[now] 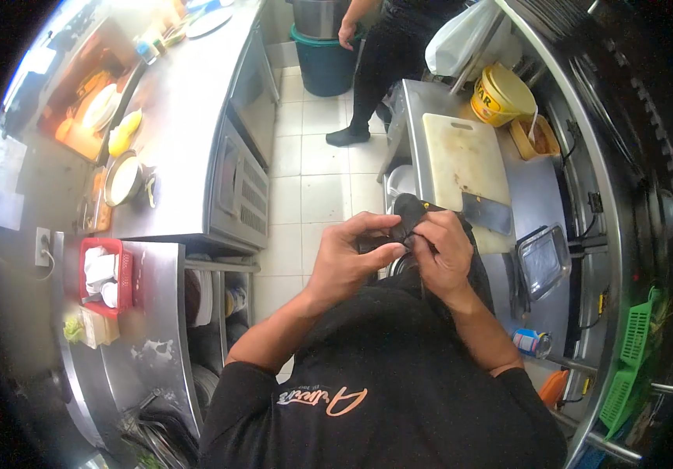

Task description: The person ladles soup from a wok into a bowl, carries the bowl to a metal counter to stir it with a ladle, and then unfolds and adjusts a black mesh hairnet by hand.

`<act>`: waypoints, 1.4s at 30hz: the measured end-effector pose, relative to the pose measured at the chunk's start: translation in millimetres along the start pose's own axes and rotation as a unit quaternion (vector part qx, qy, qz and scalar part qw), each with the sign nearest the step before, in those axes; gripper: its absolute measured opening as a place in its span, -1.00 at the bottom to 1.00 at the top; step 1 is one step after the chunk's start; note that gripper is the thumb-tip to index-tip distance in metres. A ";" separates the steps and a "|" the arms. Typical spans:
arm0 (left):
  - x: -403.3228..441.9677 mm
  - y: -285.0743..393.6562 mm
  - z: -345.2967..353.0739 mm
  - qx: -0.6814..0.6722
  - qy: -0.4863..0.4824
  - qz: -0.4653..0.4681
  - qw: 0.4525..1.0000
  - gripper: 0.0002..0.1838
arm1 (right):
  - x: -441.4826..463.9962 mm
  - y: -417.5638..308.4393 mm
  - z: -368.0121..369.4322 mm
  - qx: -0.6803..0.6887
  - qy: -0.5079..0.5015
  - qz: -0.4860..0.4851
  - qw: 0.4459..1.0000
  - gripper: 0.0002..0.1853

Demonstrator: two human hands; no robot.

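Close in front of my chest, both hands pinch a crumpled black piece of soft material (409, 213); its exact kind is not clear. My left hand (352, 254) has its thumb and fingertips closed at the left edge of it. On the other edge, my right hand (442, 254) grips with bent fingers. To the right of the hands lies a white cutting board (461, 156) with brown stains. A wide dark blade (486, 214) rests across the board's near part, close to my right hand.
A yellow tub (501, 95), a yellow container (534, 139) and a clear-walled tray (544, 262) stand on the right counter. Along the left counter (192, 148) are a bowl (123, 178) and a red basket (125, 281). Another person (372, 70) stands ahead beside a green bin (325, 66).
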State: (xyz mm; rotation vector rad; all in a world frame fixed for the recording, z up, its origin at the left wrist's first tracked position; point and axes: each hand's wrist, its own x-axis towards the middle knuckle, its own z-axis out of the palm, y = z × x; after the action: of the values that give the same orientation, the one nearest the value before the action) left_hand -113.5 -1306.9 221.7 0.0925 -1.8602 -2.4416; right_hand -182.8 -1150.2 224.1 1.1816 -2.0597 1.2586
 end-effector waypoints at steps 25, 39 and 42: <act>2.0 -9.8 -10.9 -0.118 -0.010 -0.026 0.993 -0.61 | 7.2 -7.8 -4.4 -0.031 -0.068 -0.001 0.997 -0.76; 2.4 -3.6 0.4 -0.092 -0.025 -0.038 0.995 -0.64 | -0.6 -4.2 -4.6 -0.013 -0.043 -0.014 0.999 -0.76; 2.3 -4.0 0.3 -0.101 -0.025 -0.042 0.994 -0.64 | -1.9 -4.2 -5.3 -0.013 -0.048 -0.007 0.999 -0.75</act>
State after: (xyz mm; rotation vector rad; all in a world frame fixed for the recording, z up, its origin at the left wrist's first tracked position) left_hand -115.9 -1305.7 217.9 0.1015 -1.6464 -2.6972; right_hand -178.5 -1145.6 227.4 1.2646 -2.1270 1.1855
